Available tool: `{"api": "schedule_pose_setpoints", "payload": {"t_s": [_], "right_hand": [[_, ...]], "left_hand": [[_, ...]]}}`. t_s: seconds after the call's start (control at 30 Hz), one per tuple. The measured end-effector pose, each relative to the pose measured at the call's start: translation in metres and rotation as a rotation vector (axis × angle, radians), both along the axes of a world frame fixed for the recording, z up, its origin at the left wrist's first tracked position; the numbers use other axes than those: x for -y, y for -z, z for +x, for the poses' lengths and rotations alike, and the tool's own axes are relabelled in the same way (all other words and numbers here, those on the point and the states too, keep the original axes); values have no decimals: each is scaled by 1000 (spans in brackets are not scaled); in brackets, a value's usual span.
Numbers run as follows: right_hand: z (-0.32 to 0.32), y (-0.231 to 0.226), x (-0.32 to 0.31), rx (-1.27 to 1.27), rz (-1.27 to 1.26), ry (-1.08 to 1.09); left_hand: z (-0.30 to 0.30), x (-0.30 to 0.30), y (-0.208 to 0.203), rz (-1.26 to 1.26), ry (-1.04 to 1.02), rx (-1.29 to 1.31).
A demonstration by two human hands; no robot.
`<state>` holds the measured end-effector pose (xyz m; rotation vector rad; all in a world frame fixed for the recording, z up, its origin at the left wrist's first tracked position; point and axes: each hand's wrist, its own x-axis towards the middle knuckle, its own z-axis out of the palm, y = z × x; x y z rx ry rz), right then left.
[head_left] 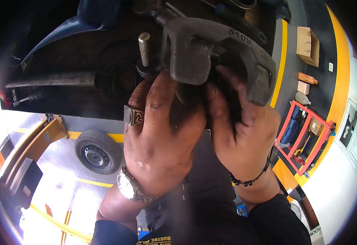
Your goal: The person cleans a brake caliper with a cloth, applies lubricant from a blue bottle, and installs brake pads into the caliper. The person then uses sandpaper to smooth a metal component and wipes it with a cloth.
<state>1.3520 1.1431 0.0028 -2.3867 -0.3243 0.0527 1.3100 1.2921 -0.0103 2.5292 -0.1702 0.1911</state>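
A dark cast-metal part that looks like a brake caliper (192, 61), curved with broad claws, is tilted over the dark work surface (64, 98). My left hand (158, 126), wearing a ring and a watch, curls its fingers in under the caliper's left side. From the right, my right hand (243, 130), a beaded bracelet at its wrist, closes in beneath the right claw. Most fingertips of both hands disappear into shadow behind the metal, so anything smaller between them is hidden. Just left of the caliper, a bare metal pin (144, 49) sticks up close to my left fingers.
A long metal bar (52, 79) lies at the left of the work surface, below a blue curved piece (84, 20). On the floor are a wheel (97, 152), a red frame cart (305, 136) with items in it, and a cardboard box (308, 45).
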Motion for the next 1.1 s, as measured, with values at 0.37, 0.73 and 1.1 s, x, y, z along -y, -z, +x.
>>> {"api": "schedule_pose_setpoints", "payload": {"t_s": [0.37, 0.73, 1.1], "right_hand": [[-3, -4, -17, -117, 84, 244], [-3, -2, -8, -143, 103, 124], [4, -8, 4, -88, 31, -21]], "left_hand": [[8, -6, 4, -51, 52, 34], [13, -11, -1, 71, 118, 37], [21, -15, -3, 53, 148, 20]]}}
